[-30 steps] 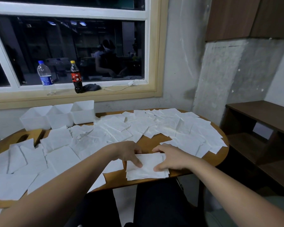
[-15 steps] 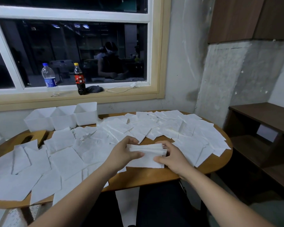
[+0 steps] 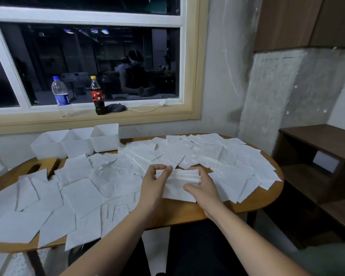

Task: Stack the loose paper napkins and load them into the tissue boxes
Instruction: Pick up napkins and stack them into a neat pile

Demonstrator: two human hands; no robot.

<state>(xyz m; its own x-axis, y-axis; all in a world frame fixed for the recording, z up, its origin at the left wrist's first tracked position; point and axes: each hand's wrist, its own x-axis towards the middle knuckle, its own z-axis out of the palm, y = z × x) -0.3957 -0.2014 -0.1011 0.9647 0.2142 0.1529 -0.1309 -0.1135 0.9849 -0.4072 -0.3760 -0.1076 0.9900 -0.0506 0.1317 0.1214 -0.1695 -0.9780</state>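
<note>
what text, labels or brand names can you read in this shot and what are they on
Clear plastic water bottle with blue cap: blue label, print too blurred to read.
Dark cola bottle with yellow cap: red label, print too blurred to read.
White paper napkins and white plastic tissue boxes: no text visible.
</note>
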